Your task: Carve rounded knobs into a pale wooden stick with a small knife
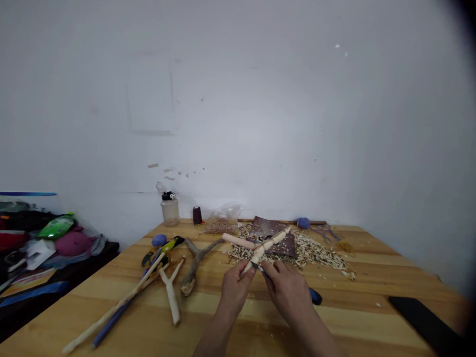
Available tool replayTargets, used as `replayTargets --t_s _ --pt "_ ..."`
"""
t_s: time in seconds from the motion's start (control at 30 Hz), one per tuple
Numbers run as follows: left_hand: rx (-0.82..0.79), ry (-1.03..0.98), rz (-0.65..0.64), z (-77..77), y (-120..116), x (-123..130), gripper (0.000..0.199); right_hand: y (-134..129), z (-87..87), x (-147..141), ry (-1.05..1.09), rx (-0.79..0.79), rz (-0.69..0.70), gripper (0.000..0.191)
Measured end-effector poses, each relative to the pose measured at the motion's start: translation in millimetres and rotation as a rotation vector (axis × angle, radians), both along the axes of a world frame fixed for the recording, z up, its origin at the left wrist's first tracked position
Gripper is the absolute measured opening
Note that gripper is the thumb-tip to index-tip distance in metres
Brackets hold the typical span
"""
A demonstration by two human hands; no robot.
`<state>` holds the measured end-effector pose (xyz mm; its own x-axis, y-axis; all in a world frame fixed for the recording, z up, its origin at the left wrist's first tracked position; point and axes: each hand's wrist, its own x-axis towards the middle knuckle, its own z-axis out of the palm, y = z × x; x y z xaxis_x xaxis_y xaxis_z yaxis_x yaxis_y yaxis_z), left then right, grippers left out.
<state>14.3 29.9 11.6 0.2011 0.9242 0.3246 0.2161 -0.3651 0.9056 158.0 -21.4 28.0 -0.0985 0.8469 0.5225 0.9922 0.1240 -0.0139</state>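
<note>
My left hand (235, 286) is closed around the lower end of a pale, peeled stick (274, 241) with carved steps along it. A smooth pinkish length of wood (238, 241) meets this stick at its left side; whether the two are one fork I cannot tell. My right hand (288, 287) is wrapped round a knife, its dark blade (260, 269) against the stick near my left thumb. Past the heel of my right hand shows a blue and black handle end (316, 296). Beneath and behind the stick are wood shavings (316, 253) and a brown sheet (286, 245).
Left on the table (353, 317) lie a peeled forked stick (171, 297), a barked fork (193, 270), long rods (111, 312) and a yellow-black tool (173, 244). A bottle (170, 210), thread spool (197, 215) and blue yarn (304, 223) stand behind. At right is a black slab (424, 317).
</note>
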Motion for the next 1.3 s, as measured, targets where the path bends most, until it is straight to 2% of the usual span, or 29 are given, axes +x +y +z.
replayTargets --t_s 0.17,0.43,0.77,1.07,1.2,1.3 --pt "-0.014 0.055 0.016 -0.5 1 1 0.033 -1 3.4 -5 -0.060 -0.044 -0.046 0.024" --pt "-0.005 0.065 0.044 -0.8 0 0 0.037 1 -3.8 -6 -0.017 -0.022 -0.091 0.019" --pt "0.022 0.082 0.066 -1.6 -1 1 0.030 0 -7.2 -9 0.000 -0.021 -0.055 0.017" --pt "0.072 0.104 0.140 -1.8 -2 0 0.030 6 -8.4 1 0.231 -0.053 -0.187 0.027" --pt "0.021 0.015 0.068 -3.6 -1 1 0.031 6 -8.7 -6 0.142 -0.044 -0.213 0.023" --pt "-0.087 -0.080 0.009 -8.2 4 1 0.036 2 -7.5 -13 0.046 -0.041 -0.120 0.017"
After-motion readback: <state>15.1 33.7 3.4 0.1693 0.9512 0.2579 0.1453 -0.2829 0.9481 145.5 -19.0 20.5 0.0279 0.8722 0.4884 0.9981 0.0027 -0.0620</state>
